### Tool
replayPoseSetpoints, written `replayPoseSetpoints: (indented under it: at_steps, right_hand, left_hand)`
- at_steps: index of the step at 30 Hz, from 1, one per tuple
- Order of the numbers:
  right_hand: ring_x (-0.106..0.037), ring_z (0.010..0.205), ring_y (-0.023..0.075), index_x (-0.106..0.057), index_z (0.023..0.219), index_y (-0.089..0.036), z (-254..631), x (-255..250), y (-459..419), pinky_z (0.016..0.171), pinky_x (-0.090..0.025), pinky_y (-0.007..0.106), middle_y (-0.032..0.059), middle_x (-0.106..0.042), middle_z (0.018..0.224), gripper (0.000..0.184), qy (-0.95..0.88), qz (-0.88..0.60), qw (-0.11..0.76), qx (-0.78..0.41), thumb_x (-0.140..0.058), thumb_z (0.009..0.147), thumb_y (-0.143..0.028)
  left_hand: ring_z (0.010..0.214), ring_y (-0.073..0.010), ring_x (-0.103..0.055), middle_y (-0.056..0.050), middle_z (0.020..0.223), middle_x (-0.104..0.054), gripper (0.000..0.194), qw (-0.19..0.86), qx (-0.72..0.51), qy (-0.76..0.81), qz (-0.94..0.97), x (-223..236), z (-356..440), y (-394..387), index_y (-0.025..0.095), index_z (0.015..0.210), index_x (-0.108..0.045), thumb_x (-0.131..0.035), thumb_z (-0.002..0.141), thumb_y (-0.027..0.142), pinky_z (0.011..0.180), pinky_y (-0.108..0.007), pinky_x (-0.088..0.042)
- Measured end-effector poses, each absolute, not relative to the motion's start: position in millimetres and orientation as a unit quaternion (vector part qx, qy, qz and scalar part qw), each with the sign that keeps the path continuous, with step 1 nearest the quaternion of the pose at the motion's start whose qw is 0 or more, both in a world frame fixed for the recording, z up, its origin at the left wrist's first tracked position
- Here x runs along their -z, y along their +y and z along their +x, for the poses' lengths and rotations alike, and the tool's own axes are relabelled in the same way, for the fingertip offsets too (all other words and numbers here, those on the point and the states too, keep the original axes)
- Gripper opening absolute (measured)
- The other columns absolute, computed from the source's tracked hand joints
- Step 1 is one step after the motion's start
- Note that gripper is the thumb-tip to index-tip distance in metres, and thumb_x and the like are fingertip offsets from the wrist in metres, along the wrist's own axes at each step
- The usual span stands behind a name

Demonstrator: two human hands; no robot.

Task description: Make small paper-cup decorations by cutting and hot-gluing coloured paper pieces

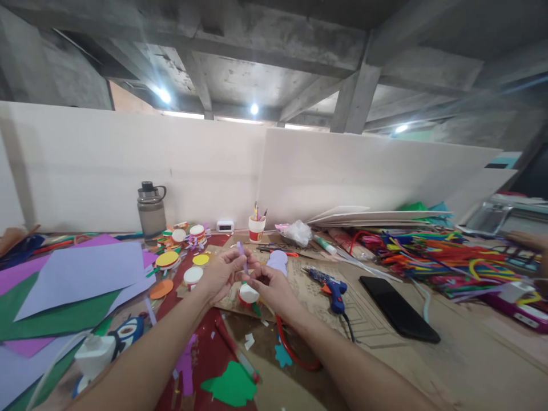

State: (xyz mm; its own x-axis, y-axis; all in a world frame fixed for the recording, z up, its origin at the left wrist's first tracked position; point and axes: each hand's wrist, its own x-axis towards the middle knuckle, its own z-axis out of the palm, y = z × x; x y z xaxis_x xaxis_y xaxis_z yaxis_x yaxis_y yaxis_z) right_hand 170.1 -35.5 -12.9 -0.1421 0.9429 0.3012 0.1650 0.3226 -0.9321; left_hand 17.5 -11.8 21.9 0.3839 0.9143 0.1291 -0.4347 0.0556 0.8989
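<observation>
A narrow lavender strip (241, 250), paper or foam, stands up between the fingers of my left hand (225, 273), which pinches it. My right hand (274, 288) meets the left at the strip's lower end, fingers closed on it too. Just below the fingertips lies a small round drum-like piece (249, 293) with a white top and red and green sides. Beyond my right hand are lavender discs (279, 260). A blue hot glue gun (331, 288) lies to the right, its nozzle pointing left. Left of my hands are a white-topped drum-like piece (193, 276) and a yellow disc (201, 260).
Colored sheets (81, 274) are piled at left, with a grey bottle (151, 211) behind. A cup of tools (257, 228) stands at the back. A black phone (398, 308) and bundled pipe cleaners (445, 257) lie right. At the far right edge, another person's hand (528, 240) shows.
</observation>
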Motion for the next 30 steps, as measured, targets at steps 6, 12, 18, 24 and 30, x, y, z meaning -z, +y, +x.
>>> replayPoseSetpoints:
  at_steps: [6,12,18,24,30]
  right_hand:
    - [-0.042,0.058,0.0096,-0.058,0.070,-0.017,172.0,14.7,-35.2,0.056,-0.033,0.024,-0.0022,-0.053,0.064,0.020,-0.654,-0.423,0.486,-0.395,-0.065,0.074,-0.036]
    - [-0.045,0.062,0.0109,-0.060,0.071,-0.017,171.5,14.9,-35.8,0.058,-0.035,0.025,-0.0008,-0.057,0.069,0.016,-0.659,-0.425,0.486,-0.386,-0.063,0.075,-0.032]
    - [-0.050,0.065,0.0125,-0.061,0.072,-0.017,170.3,15.5,-36.8,0.061,-0.039,0.026,0.0001,-0.059,0.070,0.015,-0.671,-0.435,0.486,-0.354,-0.063,0.075,-0.031]
    - [-0.050,0.064,0.0122,-0.061,0.071,-0.017,170.1,16.4,-36.5,0.061,-0.039,0.026,-0.0006,-0.059,0.068,0.013,-0.663,-0.437,0.488,-0.362,-0.064,0.074,-0.030]
    - [-0.048,0.062,0.0109,-0.060,0.070,-0.017,170.5,15.9,-35.1,0.059,-0.038,0.025,-0.0011,-0.058,0.069,0.016,-0.634,-0.433,0.496,-0.406,-0.065,0.073,-0.032]
  left_hand:
    - [0.071,-0.0143,-0.067,-0.009,0.083,-0.071,0.030,0.689,-0.498,0.258,0.459,-21.5,18.5,-11.3,0.010,0.093,-0.067,-0.078,0.067,0.022,0.053,-0.017,-0.054]
    - [0.066,-0.0115,-0.066,-0.006,0.077,-0.069,0.026,0.696,-0.509,0.245,0.444,-19.6,18.6,-9.8,0.010,0.089,-0.067,-0.078,0.067,0.020,0.053,-0.016,-0.054]
    - [0.068,-0.0117,-0.067,-0.007,0.078,-0.070,0.023,0.698,-0.516,0.254,0.427,-20.1,18.0,-9.1,0.009,0.087,-0.066,-0.076,0.069,0.017,0.056,-0.016,-0.056]
    - [0.069,-0.0120,-0.068,-0.006,0.077,-0.070,0.019,0.696,-0.523,0.255,0.420,-21.1,19.1,-10.0,0.009,0.085,-0.065,-0.076,0.070,0.015,0.058,-0.016,-0.056]
    - [0.079,-0.0153,-0.069,-0.010,0.086,-0.071,0.026,0.715,-0.515,0.226,0.416,-23.7,18.8,-11.5,0.008,0.096,-0.065,-0.073,0.074,0.019,0.067,-0.020,-0.058]
